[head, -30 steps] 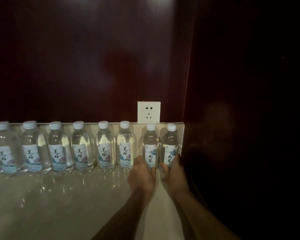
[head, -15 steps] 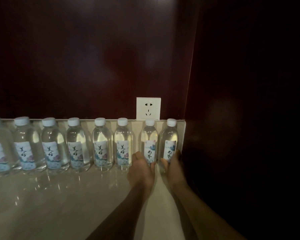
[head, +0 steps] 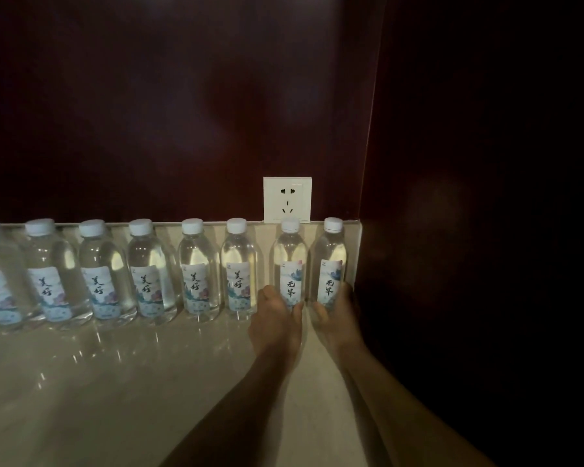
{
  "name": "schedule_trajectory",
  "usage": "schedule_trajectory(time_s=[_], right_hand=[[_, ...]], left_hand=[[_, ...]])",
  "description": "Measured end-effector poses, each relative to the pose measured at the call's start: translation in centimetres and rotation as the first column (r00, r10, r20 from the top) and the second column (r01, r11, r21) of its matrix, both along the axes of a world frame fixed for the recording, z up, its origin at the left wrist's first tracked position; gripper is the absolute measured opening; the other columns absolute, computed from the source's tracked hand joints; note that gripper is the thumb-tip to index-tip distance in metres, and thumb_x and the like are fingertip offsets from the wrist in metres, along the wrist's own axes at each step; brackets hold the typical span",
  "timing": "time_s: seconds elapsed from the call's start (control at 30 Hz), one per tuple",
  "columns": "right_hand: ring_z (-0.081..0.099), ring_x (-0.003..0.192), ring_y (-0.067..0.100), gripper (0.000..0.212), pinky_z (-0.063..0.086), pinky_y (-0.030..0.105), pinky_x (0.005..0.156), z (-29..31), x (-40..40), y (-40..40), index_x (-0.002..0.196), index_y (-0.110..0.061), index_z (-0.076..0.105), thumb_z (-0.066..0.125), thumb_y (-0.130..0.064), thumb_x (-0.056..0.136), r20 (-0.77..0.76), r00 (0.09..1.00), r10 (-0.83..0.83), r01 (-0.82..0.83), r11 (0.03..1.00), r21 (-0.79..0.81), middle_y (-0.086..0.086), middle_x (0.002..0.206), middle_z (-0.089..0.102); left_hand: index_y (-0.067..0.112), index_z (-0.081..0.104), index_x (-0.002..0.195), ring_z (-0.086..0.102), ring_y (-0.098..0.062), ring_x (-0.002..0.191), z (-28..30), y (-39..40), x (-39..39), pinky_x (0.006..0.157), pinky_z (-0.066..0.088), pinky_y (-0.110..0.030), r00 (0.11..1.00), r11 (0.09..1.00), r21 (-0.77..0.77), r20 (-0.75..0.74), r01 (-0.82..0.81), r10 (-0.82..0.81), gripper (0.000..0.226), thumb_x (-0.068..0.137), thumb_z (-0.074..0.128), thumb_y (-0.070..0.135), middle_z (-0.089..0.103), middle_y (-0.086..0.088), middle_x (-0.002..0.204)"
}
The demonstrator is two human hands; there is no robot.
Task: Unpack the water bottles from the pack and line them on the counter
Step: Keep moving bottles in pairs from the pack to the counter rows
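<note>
Several clear water bottles with white caps stand upright in a row along the back of the pale counter (head: 122,392). My left hand (head: 277,323) grips the base of the second bottle from the right (head: 290,261). My right hand (head: 338,320) grips the base of the rightmost bottle (head: 331,257), which stands close to the dark side panel. Both held bottles rest on the counter in line with the others. The pack is not in view.
A white wall socket (head: 287,199) sits just above the counter's low backsplash, behind the two held bottles. A dark red wall (head: 169,106) runs behind the row, and a dark panel (head: 479,230) closes off the right side.
The two hands stay on the same two bottles. The view has shifted slightly, so the row sits further left and lower in frame.
</note>
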State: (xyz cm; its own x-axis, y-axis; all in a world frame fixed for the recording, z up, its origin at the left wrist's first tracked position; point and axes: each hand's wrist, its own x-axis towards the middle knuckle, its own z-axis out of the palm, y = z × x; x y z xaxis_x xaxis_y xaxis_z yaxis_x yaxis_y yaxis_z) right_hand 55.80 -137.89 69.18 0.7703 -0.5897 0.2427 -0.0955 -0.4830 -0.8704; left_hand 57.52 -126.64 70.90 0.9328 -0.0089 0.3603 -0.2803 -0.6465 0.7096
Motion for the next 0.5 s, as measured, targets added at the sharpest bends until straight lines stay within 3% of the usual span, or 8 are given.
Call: schedule_trajectory(time_s=[0.1, 0.17, 0.23, 0.37, 0.5], right_hand=[[0.057, 0.113, 0.037, 0.054, 0.048, 0.048, 0.097, -0.1, 0.2, 0.3, 0.129, -0.003, 0.042, 0.069, -0.026, 0.089, -0.002, 1.0, -0.01, 0.01, 1.0, -0.002, 0.022, 0.122, 0.057], [0.061, 0.112, 0.03, 0.053, 0.053, 0.048, 0.095, -0.8, 1.0, 0.2, 0.123, -0.02, 0.041, 0.068, -0.039, 0.082, 0.022, 0.999, -0.033, 0.033, 0.999, 0.003, 0.011, 0.121, 0.06], [0.062, 0.113, 0.025, 0.051, 0.056, 0.047, 0.093, -2.0, 1.9, -0.4, 0.122, -0.03, 0.041, 0.069, -0.039, 0.08, 0.043, 0.998, -0.04, 0.039, 0.999, 0.017, 0.005, 0.123, 0.061], [0.061, 0.115, 0.021, 0.055, 0.055, 0.044, 0.097, -0.7, 1.1, 0.2, 0.133, -0.027, 0.043, 0.073, -0.025, 0.087, 0.046, 0.998, -0.032, 0.028, 0.997, 0.078, 0.002, 0.127, 0.06], [0.058, 0.12, 0.025, 0.056, 0.052, 0.046, 0.1, -0.4, 1.0, 0.3, 0.137, -0.021, 0.045, 0.073, -0.021, 0.089, 0.045, 0.998, -0.042, 0.037, 0.995, 0.098, 0.008, 0.131, 0.056]], left_hand=[[0.015, 0.047, 0.113, 0.064, -0.029, 0.099, -0.1, 0.0, 0.0, 0.08, 0.048, -0.038, 1.0, 1.0, -0.004, -0.008, -0.001, 0.001, 0.038, 0.093, 0.065, 0.042, 0.059, -0.005, 0.111], [0.014, 0.047, 0.113, 0.064, -0.03, 0.1, -0.2, 0.1, 0.1, 0.081, 0.048, -0.039, 1.0, 1.0, -0.02, -0.012, -0.007, 0.007, 0.038, 0.093, 0.066, 0.041, 0.06, -0.005, 0.111], [0.014, 0.048, 0.112, 0.065, -0.03, 0.1, -0.2, 0.1, 0.1, 0.08, 0.049, -0.038, 1.0, 0.999, -0.034, -0.018, -0.012, 0.011, 0.038, 0.092, 0.066, 0.04, 0.061, -0.005, 0.111], [0.015, 0.048, 0.112, 0.065, -0.026, 0.097, 0.0, 0.1, 0.0, 0.074, 0.042, -0.032, 0.999, 0.999, -0.046, -0.031, -0.014, 0.012, 0.037, 0.093, 0.066, 0.04, 0.061, -0.003, 0.108], [0.016, 0.049, 0.111, 0.065, -0.025, 0.094, -0.1, 0.1, -0.1, 0.077, 0.05, -0.036, 1.0, 0.999, -0.046, -0.018, -0.015, 0.014, 0.035, 0.093, 0.066, 0.041, 0.062, -0.003, 0.106]])
